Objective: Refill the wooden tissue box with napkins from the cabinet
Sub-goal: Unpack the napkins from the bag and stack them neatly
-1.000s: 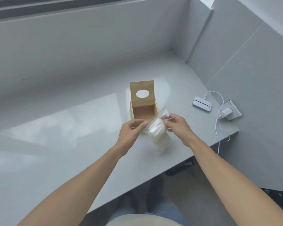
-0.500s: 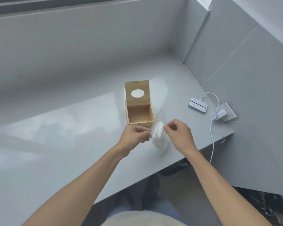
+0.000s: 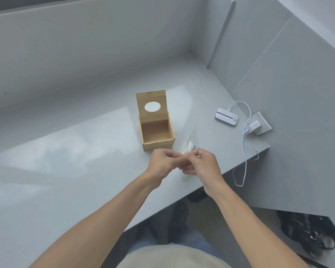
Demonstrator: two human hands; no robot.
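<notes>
The wooden tissue box point(image 3: 157, 132) stands on the grey counter point(image 3: 75, 161) with its lid raised upright; the lid has an oval hole and the box is empty inside. Just in front of the box and to its right, a clear plastic bag of white napkins point(image 3: 188, 146) is pinched between both hands. My left hand point(image 3: 163, 164) and my right hand point(image 3: 202, 163) meet fingertip to fingertip at the bag's near edge, and they hide most of the bag.
A small white device point(image 3: 226, 117) lies at the right, wired by a white cable point(image 3: 245, 151) to a charger point(image 3: 254, 127) in a wall socket; the cable hangs over the counter edge. A black bag point(image 3: 309, 232) lies on the floor, lower right. Walls close the corner.
The hands have drawn together until the fingertips touch. The bag, which earlier faced me broadly, has turned edge-on and dropped lower, nearer the counter.
</notes>
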